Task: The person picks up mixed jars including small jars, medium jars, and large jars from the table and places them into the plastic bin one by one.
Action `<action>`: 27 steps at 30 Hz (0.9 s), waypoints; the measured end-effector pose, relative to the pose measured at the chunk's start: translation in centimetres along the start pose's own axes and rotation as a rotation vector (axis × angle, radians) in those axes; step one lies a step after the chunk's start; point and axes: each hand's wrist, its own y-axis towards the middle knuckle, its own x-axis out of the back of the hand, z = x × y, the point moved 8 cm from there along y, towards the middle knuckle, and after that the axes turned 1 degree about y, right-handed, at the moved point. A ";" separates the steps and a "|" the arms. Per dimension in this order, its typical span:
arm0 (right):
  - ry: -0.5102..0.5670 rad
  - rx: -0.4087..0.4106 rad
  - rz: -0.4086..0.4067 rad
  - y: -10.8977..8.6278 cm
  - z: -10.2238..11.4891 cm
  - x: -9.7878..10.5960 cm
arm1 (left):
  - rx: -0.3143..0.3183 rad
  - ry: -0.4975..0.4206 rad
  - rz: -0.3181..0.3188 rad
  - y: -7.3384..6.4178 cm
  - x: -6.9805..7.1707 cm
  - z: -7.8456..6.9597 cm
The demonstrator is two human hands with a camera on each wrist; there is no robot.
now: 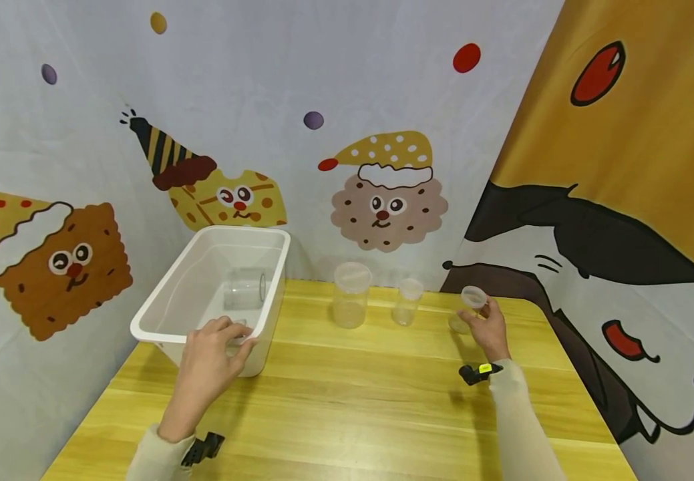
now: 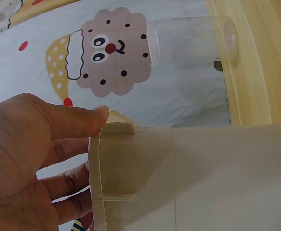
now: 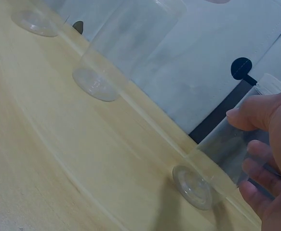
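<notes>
My left hand (image 1: 210, 357) grips the near rim of a white plastic bin (image 1: 160, 287), its thumb on the outside and the other fingers behind the rim. Inside the bin a clear cylindrical jar (image 1: 243, 290) lies on its side. At the right, my right hand (image 1: 491, 331) holds a small clear plastic jar (image 3: 222, 149), thumb on one side and fingers on the other. That jar stands nearly upright, its base at or just above the table; I cannot tell which.
A large clear jar with a lid (image 1: 351, 297) and a smaller one (image 1: 407, 304) stand upright along the back of the wooden table (image 1: 347, 407). Behind them hangs a printed cloth (image 1: 262, 80) with cartoon figures.
</notes>
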 end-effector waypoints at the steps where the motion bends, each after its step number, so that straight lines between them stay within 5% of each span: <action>1: -0.002 0.002 -0.001 -0.1 0.0 0.0 | -0.002 0.000 -0.001 0.0 0.0 0.0; 27: -0.033 0.077 -0.020 -1.0 2.4 0.5 | -0.018 0.021 -0.008 0.1 0.1 -0.2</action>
